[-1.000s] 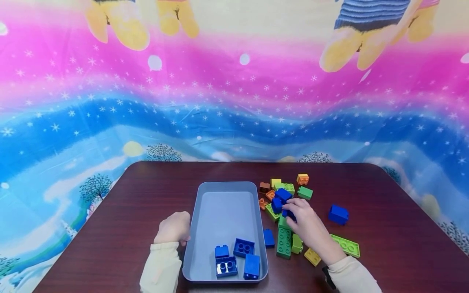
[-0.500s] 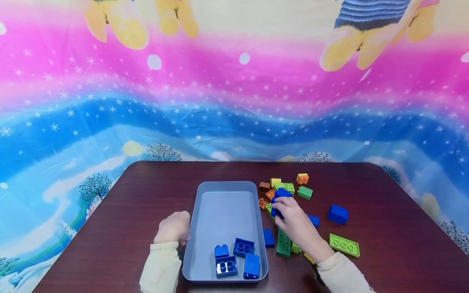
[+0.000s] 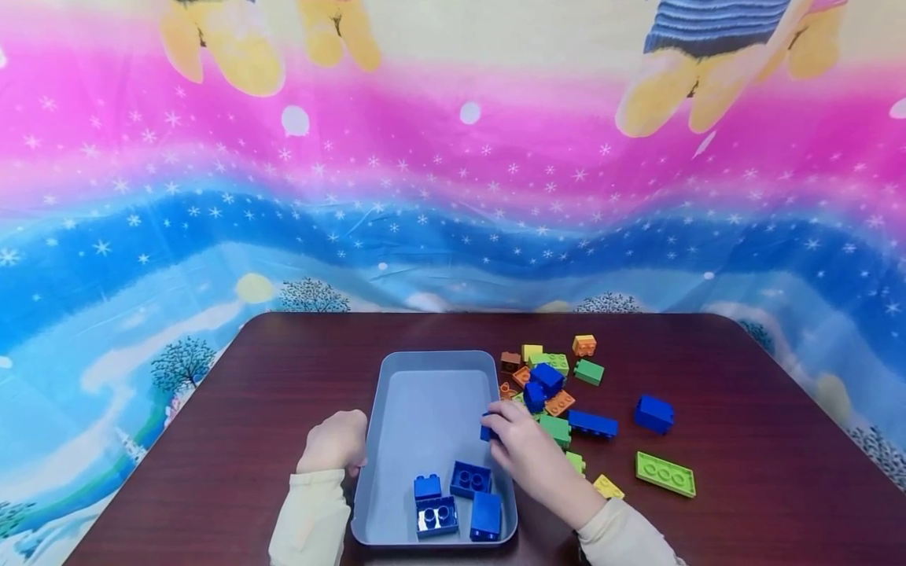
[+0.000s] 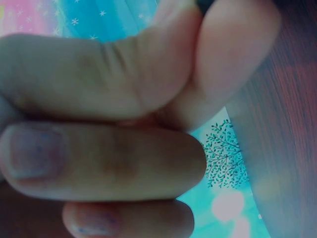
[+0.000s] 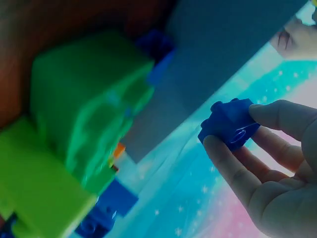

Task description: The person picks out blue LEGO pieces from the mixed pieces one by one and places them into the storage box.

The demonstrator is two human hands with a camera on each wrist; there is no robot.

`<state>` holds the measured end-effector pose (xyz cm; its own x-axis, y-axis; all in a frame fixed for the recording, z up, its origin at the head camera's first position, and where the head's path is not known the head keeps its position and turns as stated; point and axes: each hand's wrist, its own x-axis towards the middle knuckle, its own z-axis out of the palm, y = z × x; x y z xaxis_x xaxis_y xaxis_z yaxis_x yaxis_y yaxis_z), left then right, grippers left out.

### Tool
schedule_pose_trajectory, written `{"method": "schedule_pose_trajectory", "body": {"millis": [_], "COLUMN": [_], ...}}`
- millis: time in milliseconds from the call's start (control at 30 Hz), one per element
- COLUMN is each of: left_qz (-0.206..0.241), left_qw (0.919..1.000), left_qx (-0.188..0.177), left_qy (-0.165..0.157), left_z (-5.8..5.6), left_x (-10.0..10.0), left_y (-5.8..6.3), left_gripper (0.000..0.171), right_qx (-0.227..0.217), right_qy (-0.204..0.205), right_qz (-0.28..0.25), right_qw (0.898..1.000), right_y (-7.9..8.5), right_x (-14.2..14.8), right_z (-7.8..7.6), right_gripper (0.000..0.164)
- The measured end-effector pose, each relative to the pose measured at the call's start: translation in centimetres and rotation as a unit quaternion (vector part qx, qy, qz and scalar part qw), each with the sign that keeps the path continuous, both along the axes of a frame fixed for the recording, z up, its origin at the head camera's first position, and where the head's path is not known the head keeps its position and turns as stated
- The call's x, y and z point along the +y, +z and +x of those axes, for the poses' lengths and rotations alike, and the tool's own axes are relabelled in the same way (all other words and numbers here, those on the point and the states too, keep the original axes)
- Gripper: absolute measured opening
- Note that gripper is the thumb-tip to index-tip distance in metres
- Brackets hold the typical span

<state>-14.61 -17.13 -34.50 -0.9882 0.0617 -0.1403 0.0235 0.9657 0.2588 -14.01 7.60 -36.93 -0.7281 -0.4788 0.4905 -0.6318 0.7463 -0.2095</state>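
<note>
In the head view, my right hand [image 3: 524,456] is above the right rim of a grey tray [image 3: 432,360]. Thumb and fingertips pinch a small blue building brick [image 5: 229,124], whose studs show in the right wrist view. Several blue bricks [image 3: 486,516] lie in the near end of the tray. My left hand [image 3: 334,440] rests beside the tray's left wall, its fingers curled. In the left wrist view, those curled fingers [image 4: 109,161] hold nothing that shows; whether the hand touches the tray, I cannot tell.
Right of the tray lies a loose pile of bricks, with a green brick [image 3: 555,430] and stacked blue bricks [image 3: 546,379]. Farther right are a long blue brick [image 3: 593,424], a lone blue brick [image 3: 654,414] and a lime plate [image 3: 665,473].
My right hand has picked a blue brick from the pile and carried it left to the tray's right rim. A long blue brick and an orange plate are uncovered. The left hand stays put.
</note>
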Motion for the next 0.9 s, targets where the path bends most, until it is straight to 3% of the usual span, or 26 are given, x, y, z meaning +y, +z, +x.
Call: {"method": "schedule_pose_trajectory", "body": {"millis": [267, 567, 900], "left_qz": [-0.001, -0.003, -0.001], "left_qw": [1.0000, 1.0000, 1.0000], "left_qx": [0.000, -0.004, -0.008], "left_qy": [-0.002, -0.001, 0.000], "left_z": [0.0, -0.1, 0.0], "left_x": [0.0, -0.1, 0.0], "left_y": [0.0, 0.1, 0.1], "left_gripper": [0.016, 0.016, 0.016], "right_qx": [-0.003, -0.038, 0.030], "right_qy": [0.025, 0.047, 0.034], "right_qz": [0.020, 0.091, 0.171], "right_qw": [0.999, 0.994, 0.984], "right_y": [-0.7, -1.1, -1.4], "right_x": [-1.0, -1.0, -1.2], "right_z": [0.3, 0.3, 0.3], "right_gripper": [0.019, 0.017, 0.011]}}
